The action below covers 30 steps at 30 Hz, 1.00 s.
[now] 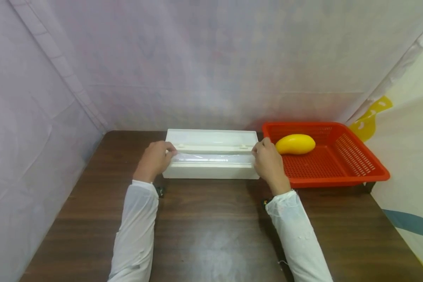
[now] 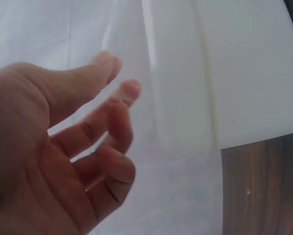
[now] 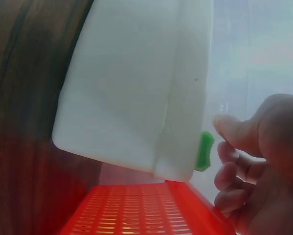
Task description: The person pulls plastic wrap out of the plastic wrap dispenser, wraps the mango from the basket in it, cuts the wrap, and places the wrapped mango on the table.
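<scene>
A white cling film dispenser [image 1: 211, 172] lies lengthwise at the back of the table, its lid [image 1: 211, 137] raised behind it. Clear film [image 1: 211, 158] stretches across its opening between both hands. At the left end, my left hand [image 1: 156, 157] pinches the film between thumb and forefinger, the other fingers loosely curled. My right hand [image 1: 269, 162] pinches the film at the right end, beside the red basket. In the right wrist view a small green piece [image 3: 204, 152] sticks out from the dispenser's edge, close to the right fingertips [image 3: 225, 125].
The red plastic basket [image 1: 338, 182] stands right of the dispenser, with a yellow mango-shaped fruit [image 1: 296, 144] inside. Pale fabric [image 1: 215, 58] hangs behind and at the sides of the brown wooden table [image 1: 211, 223].
</scene>
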Tool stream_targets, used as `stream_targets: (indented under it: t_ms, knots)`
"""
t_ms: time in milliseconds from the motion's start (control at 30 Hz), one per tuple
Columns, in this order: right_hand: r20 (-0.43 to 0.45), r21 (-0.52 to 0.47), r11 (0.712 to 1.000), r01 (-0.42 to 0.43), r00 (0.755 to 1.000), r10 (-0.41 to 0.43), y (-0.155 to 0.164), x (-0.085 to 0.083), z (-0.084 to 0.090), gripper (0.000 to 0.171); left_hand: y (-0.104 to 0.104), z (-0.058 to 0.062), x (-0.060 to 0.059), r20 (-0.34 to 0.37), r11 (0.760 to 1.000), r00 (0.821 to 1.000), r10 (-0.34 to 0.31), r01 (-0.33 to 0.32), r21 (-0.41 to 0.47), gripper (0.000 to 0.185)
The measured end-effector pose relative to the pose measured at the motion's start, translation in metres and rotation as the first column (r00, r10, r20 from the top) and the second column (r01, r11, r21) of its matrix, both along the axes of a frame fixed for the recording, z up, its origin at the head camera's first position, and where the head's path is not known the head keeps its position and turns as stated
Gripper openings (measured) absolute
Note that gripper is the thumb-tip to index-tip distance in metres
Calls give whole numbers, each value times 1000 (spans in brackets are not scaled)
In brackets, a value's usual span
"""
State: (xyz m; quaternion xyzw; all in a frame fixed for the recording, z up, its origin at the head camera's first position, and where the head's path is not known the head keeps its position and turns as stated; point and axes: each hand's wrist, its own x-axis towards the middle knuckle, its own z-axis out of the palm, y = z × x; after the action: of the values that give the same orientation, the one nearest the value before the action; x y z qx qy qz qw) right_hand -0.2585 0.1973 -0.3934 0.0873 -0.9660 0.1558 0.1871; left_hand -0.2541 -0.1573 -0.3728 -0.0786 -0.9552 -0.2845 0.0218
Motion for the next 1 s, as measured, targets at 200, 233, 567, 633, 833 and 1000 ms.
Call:
stream_targets:
  t_ms: [200, 233, 567, 633, 833, 1000]
  knots:
    - [-29, -10, 999, 37, 999, -37, -2, -4, -3, 10, 1, -5, -4, -28, 1000, 1000, 8, -7, 26, 25]
    - [-32, -14, 999, 42, 999, -43, -2, -4, -4, 9, 1, -6, -5, -30, 999, 999, 11, -10, 31, 25]
    - [-113, -89, 996, 0, 994, -10, -4, -6, -5, 10, -1, -4, -3, -43, 995, 999, 23, -18, 95, 27]
    - [-134, -145, 989, -27, 991, 7, -5, -7, -4, 9, 0, -3, -3, -50, 993, 998, 28, -22, 118, 27]
    - [-175, -244, 968, -60, 984, 16, -5, -5, -2, 10, 3, -1, -3, -30, 987, 997, 73, -68, 146, 28]
    - [-136, -285, 954, -90, 989, 53, -3, -2, 2, 14, -1, -1, 1, -56, 990, 997, 44, -36, 137, 30]
